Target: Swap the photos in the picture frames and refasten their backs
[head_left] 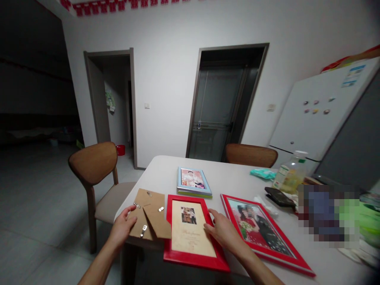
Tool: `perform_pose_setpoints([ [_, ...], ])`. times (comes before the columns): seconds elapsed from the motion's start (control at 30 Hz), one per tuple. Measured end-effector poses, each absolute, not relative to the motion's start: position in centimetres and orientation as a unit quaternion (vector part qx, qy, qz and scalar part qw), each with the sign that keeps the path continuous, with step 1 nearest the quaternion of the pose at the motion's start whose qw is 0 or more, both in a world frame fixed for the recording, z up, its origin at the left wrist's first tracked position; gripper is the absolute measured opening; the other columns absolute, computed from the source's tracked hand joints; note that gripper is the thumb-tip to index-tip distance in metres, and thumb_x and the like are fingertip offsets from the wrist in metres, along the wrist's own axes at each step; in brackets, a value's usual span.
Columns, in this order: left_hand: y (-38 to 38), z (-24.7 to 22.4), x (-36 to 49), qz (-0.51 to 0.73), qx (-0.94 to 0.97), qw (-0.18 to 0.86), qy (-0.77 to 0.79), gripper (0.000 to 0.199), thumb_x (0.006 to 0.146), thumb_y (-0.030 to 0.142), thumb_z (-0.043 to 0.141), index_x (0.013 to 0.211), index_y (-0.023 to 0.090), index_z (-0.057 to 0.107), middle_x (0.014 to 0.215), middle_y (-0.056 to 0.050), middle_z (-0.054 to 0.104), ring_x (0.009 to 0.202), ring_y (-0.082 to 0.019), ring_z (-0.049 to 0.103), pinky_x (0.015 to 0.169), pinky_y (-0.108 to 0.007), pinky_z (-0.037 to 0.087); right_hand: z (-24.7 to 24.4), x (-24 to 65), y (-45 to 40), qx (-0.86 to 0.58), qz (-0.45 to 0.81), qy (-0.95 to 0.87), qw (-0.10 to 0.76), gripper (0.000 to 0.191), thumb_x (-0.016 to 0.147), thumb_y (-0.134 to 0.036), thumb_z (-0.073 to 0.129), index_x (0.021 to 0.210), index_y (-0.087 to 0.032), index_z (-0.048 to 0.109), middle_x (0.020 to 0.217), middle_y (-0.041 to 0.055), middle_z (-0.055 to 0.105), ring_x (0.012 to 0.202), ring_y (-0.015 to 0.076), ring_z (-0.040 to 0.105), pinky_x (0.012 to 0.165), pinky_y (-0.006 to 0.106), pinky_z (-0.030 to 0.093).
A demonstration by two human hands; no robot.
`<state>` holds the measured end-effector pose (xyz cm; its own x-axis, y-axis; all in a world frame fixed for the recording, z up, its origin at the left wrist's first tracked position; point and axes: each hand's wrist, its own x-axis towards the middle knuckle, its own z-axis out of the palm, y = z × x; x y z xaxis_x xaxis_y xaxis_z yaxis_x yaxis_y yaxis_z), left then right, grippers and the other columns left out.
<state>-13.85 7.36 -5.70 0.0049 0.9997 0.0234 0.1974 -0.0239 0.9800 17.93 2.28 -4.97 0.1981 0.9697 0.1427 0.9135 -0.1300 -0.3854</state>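
A brown picture-frame backing board (137,225) with metal clips and a partly raised stand flap lies at the table's left front. My left hand (126,222) holds its left edge, thumb on top. Beside it, the red picture frame (196,261) reaches past the table's front edge, with a cream insert sheet (194,241) bearing a small photo. The board's right corner overlaps this frame. My right hand (222,229) grips the frame's right side, fingers bent over the rim. Another red picture frame (285,257) with a portrait lies to the right of that hand.
Behind the red frame, a blue picture frame (194,180) lies on a green-edged one. A bottle (289,174), a black phone-like object (279,196) and a teal packet (263,173) stand or lie right on the white table (166,166). Wooden chairs (95,162) flank it.
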Motion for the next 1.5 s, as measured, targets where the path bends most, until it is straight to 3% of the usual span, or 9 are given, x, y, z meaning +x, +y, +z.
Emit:
perform_pose_setpoints([
  [0.1, 8.1, -5.7, -15.1, 0.428, 0.594, 0.386, 0.561, 0.033, 0.065, 0.017, 0.051, 0.097, 0.014, 0.050, 0.076, -0.003, 0.064, 0.065, -0.019, 0.062, 0.060, -0.030, 0.048, -5.8, 18.2, 2.6, -0.754, 0.083, -0.623, 0.191, 0.052, 0.064, -0.019, 0.045, 0.115, -0.012, 0.041, 0.091, 0.0127, 0.061, 0.080, 0.0209, 0.057, 0.064, 0.026, 0.038],
  [0.2, 8.1, -5.5, -15.1, 0.424, 0.628, 0.301, 0.579, 0.035, 0.058, 0.015, 0.054, 0.094, 0.016, 0.054, 0.089, -0.005, 0.062, 0.088, -0.024, 0.056, 0.080, -0.038, 0.040, -5.3, 18.1, 2.9, -0.763, 0.128, -0.590, 0.233, 0.055, 0.062, -0.017, 0.045, 0.116, -0.010, 0.039, 0.091, 0.0137, 0.061, 0.078, 0.0209, 0.058, 0.063, 0.026, 0.039],
  [0.3, 7.2, -5.9, -13.6, 0.433, 0.654, 0.239, 0.572, 0.038, 0.059, 0.013, 0.051, 0.097, 0.016, 0.053, 0.109, -0.008, 0.053, 0.108, -0.023, 0.042, 0.095, -0.037, 0.027, -3.8, 17.8, 2.5, -0.738, 0.263, -0.515, 0.346, 0.060, 0.062, -0.017, 0.042, 0.121, -0.012, 0.032, 0.091, 0.0105, 0.062, 0.071, 0.0175, 0.059, 0.060, 0.024, 0.042],
  [0.5, 5.0, -6.3, -9.2, 0.316, 0.778, 0.146, 0.522, 0.038, 0.064, 0.015, 0.050, 0.102, 0.016, 0.054, 0.114, -0.010, 0.052, 0.111, -0.023, 0.040, 0.094, -0.042, 0.027, -1.0, 16.6, 1.0, -0.575, 0.517, -0.343, 0.533, 0.077, 0.063, -0.020, 0.047, 0.130, -0.020, 0.010, 0.075, 0.0035, 0.065, 0.052, 0.0165, 0.059, 0.052, 0.029, 0.045],
  [0.7, 1.2, -2.6, -2.0, 0.407, 0.779, 0.279, 0.388, 0.058, 0.065, 0.022, 0.056, 0.120, 0.018, 0.036, 0.122, -0.010, 0.043, 0.112, -0.022, 0.039, 0.092, -0.038, 0.033, 0.8, 14.9, 0.5, -0.507, 0.541, -0.330, 0.585, 0.076, 0.060, -0.016, 0.052, 0.128, -0.024, 0.018, 0.065, -0.0014, 0.063, 0.047, 0.0125, 0.057, 0.049, 0.025, 0.046],
  [0.83, -0.5, -1.1, 1.1, 0.438, 0.797, 0.256, 0.329, 0.063, 0.062, 0.020, 0.059, 0.120, 0.019, 0.035, 0.126, -0.010, 0.039, 0.115, -0.025, 0.034, 0.096, -0.041, 0.030, 1.2, 14.5, 0.5, -0.486, 0.531, -0.347, 0.601, 0.078, 0.058, -0.013, 0.054, 0.127, -0.023, 0.019, 0.068, -0.0013, 0.062, 0.045, 0.0095, 0.055, 0.045, 0.021, 0.045],
  [1.03, 0.2, 0.1, -2.3, 0.491, 0.757, 0.188, 0.388, 0.043, 0.069, 0.010, 0.041, 0.110, 0.019, 0.042, 0.090, -0.006, 0.054, 0.079, -0.018, 0.054, 0.072, -0.032, 0.045, -0.5, 16.4, 0.6, -0.566, 0.458, -0.417, 0.543, 0.069, 0.062, -0.021, 0.054, 0.124, -0.021, 0.024, 0.064, -0.0025, 0.058, 0.051, 0.0112, 0.056, 0.046, 0.021, 0.042],
  [1.2, 1.5, -1.9, -7.1, 0.514, 0.645, 0.253, 0.506, 0.036, 0.068, 0.019, 0.045, 0.104, 0.018, 0.044, 0.076, 0.000, 0.053, 0.064, -0.016, 0.055, 0.057, -0.027, 0.045, -3.1, 18.6, 0.9, -0.738, 0.234, -0.516, 0.366, 0.053, 0.066, -0.027, 0.045, 0.117, -0.015, 0.040, 0.047, -0.0055, 0.049, 0.045, 0.0121, 0.050, 0.045, 0.021, 0.034],
  [1.5, 1.5, -5.8, -9.8, 0.374, 0.687, 0.206, 0.588, 0.027, 0.072, 0.025, 0.042, 0.098, 0.021, 0.049, 0.078, -0.001, 0.058, 0.070, -0.018, 0.057, 0.061, -0.027, 0.042, -6.0, 19.5, 1.2, -0.769, 0.081, -0.583, 0.251, 0.045, 0.067, -0.026, 0.045, 0.108, -0.010, 0.051, 0.086, 0.0118, 0.063, 0.080, 0.0217, 0.057, 0.072, 0.028, 0.038],
])
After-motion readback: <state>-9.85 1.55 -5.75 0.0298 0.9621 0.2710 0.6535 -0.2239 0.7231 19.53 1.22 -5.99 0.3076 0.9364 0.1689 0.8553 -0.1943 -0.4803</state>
